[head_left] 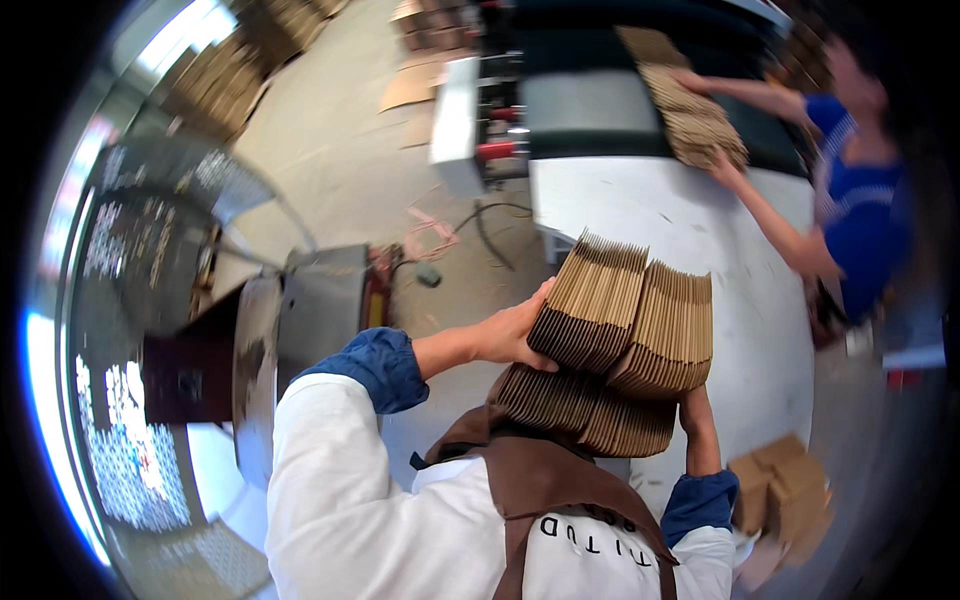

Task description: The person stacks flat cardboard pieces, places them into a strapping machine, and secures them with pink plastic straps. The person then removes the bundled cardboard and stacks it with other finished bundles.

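I hold a thick bundle of brown flat-folded cardboard pieces (620, 315) against my chest, their edges packed closely in rows. The bundle shows an upper part in two blocks and a darker lower part (588, 408) close to my brown apron. My left hand (518, 325) grips its left side, with the thumb and fingers partly tucked around the cardboard. On the lower right side, my right hand (697, 402) supports the bundle, though most of its fingers are hidden behind the pieces.
A white table (765, 260) lies ahead and to the right. Beyond it, a co-worker in blue (865, 200) handles a row of cardboard pieces (690, 110) at a dark conveyor belt (590, 130). A grey metal machine (320, 300) stands left; an open carton (780, 490) is lower right.
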The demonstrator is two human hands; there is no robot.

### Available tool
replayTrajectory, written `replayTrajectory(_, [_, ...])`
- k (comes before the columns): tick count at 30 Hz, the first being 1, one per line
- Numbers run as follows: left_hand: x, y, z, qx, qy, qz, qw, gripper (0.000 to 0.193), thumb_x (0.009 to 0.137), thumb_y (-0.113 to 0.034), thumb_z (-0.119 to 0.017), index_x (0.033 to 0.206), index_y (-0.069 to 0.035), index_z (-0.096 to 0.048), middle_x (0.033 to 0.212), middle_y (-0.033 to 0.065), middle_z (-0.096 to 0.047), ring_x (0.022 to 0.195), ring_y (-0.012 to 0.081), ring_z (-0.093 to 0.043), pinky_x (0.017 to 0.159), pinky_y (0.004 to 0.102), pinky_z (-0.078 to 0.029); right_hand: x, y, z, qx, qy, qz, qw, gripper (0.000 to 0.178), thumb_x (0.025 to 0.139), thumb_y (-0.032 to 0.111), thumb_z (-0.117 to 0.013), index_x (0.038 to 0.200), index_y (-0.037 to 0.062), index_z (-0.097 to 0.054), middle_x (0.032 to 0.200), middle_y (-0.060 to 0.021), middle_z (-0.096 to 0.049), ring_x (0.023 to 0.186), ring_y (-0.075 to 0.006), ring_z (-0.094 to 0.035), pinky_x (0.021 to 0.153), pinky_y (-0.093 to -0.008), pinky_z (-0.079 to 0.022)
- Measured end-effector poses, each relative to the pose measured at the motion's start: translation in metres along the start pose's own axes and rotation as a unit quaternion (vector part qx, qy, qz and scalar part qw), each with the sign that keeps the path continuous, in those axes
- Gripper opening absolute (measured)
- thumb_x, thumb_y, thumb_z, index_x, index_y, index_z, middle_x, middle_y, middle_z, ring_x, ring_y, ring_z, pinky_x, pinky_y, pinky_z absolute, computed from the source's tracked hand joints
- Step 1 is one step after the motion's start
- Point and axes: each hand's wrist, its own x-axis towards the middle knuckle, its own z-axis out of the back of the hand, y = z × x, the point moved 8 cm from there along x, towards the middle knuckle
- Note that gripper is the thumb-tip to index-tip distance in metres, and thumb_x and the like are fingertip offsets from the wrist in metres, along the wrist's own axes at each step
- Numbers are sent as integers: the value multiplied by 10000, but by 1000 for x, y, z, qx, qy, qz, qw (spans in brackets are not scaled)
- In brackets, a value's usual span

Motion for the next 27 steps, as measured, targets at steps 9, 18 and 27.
replayTrajectory(9, [-149,113,130,-289,-222,126,923,827,761,-215,-770,1419,-13,-311,1386,133,-446,1288,230,-403,1083,359,-307,192,71,-282,-100,364,-51,925,567,972,430,-439,1344,2,-437,1287,-85,-527,1125,-174,-513,932,-316,-425])
replayTrajectory(18, [-358,244,170,-563,-370,302,674,636,847,-330,-695,1327,-1,-439,1266,110,-544,1134,204,-548,961,353,-458,249,46,-624,-452,564,24,691,797,942,645,-233,1176,-28,-590,1025,-145,-644,947,-207,-587,832,-339,-489])
replayTrajectory(27, [-453,300,150,-675,-431,339,494,549,868,-442,-642,1199,-12,-559,1100,75,-646,937,151,-638,829,297,-522,250,-39,-815,-471,746,13,471,866,900,704,-219,1065,-39,-630,870,-156,-657,697,-233,-641,548,-353,-540])
